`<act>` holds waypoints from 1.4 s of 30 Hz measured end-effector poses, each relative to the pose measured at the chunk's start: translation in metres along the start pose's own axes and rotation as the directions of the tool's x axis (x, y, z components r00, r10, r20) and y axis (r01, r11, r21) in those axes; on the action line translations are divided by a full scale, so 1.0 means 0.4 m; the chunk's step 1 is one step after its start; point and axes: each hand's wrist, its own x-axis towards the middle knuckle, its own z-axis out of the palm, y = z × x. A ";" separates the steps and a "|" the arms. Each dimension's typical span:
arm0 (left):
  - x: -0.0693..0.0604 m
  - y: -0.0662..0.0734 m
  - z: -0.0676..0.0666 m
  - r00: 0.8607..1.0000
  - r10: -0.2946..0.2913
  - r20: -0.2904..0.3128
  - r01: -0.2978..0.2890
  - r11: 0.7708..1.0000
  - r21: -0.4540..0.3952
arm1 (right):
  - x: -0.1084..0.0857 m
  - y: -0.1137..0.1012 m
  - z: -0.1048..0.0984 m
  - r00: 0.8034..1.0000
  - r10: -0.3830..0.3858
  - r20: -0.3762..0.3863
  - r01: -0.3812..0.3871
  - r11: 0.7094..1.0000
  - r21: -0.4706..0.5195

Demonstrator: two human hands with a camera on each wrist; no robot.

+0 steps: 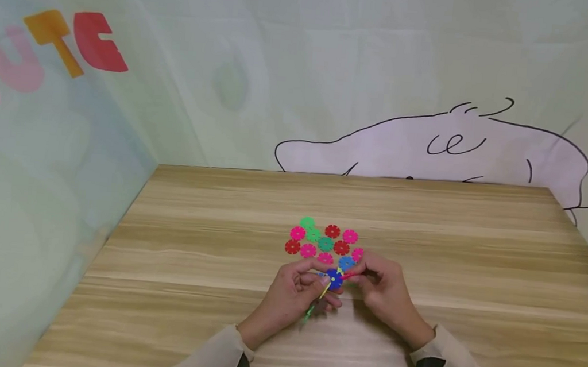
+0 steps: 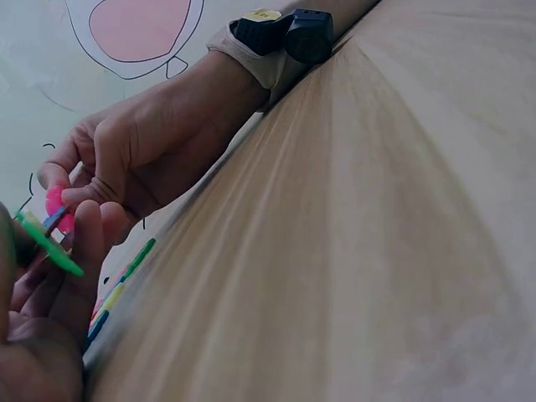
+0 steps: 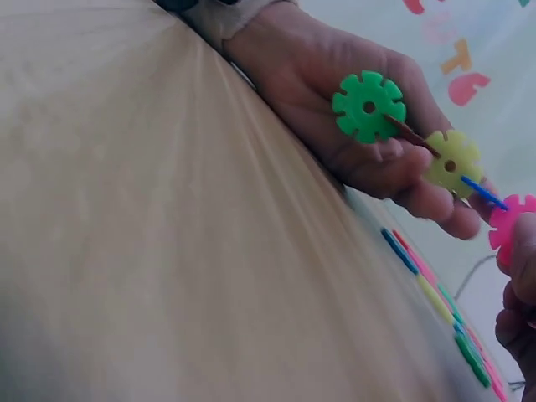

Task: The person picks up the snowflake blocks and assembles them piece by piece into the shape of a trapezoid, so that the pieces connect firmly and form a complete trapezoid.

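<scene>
A short chain of notched plastic discs hangs between my hands above the table. My left hand [image 1: 290, 293] holds it by the dark blue disc [image 1: 333, 279], with the thumb on its face. In the right wrist view the chain runs from a green disc [image 3: 356, 121] through a brownish-red disc [image 3: 410, 136] and a yellow disc [image 3: 462, 151] to the blue one, seen edge-on. My right hand [image 1: 387, 283] pinches a pink disc [image 3: 507, 218] at the blue disc's edge. How deep their slots interlock cannot be told.
Just beyond the hands, several loose discs lie flat on the wooden table [image 1: 192, 227], among them a teal disc [image 1: 325, 244], a red disc [image 1: 332, 231] and a lighter blue disc [image 1: 346, 262]. A printed backdrop [image 1: 229, 86] stands along the table's back and left edges.
</scene>
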 end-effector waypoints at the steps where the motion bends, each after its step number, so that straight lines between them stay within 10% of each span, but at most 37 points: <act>1: 0.001 -0.001 0.000 1.000 0.010 0.002 -0.010 1.000 -0.003 | 0.001 -0.001 0.003 1.000 -0.005 -0.002 0.005 1.000 -0.003; 11: 0.007 -0.006 0.006 1.000 0.007 -0.023 -0.008 1.000 -0.030 | 0.012 -0.006 0.021 0.953 -0.303 -0.009 0.290 0.921 -0.262; 23: 0.006 0.006 0.005 0.996 0.007 -0.085 -0.003 0.999 0.053 | 0.025 -0.003 0.000 0.994 -0.088 0.061 0.099 0.972 -0.213; 32: 0.014 0.009 0.009 0.989 -0.042 -0.139 0.048 0.998 0.040 | 0.050 0.047 -0.081 0.996 0.062 -0.061 -0.085 0.809 -0.582; 39: 0.009 0.006 0.001 0.989 -0.040 -0.140 0.045 0.999 0.028 | 0.043 0.058 -0.077 0.995 0.095 0.038 -0.052 0.788 -0.614; 42: 0.010 0.002 0.000 0.991 -0.046 -0.126 0.050 0.998 0.025 | 0.039 0.058 -0.076 0.992 0.127 0.006 -0.102 0.823 -0.558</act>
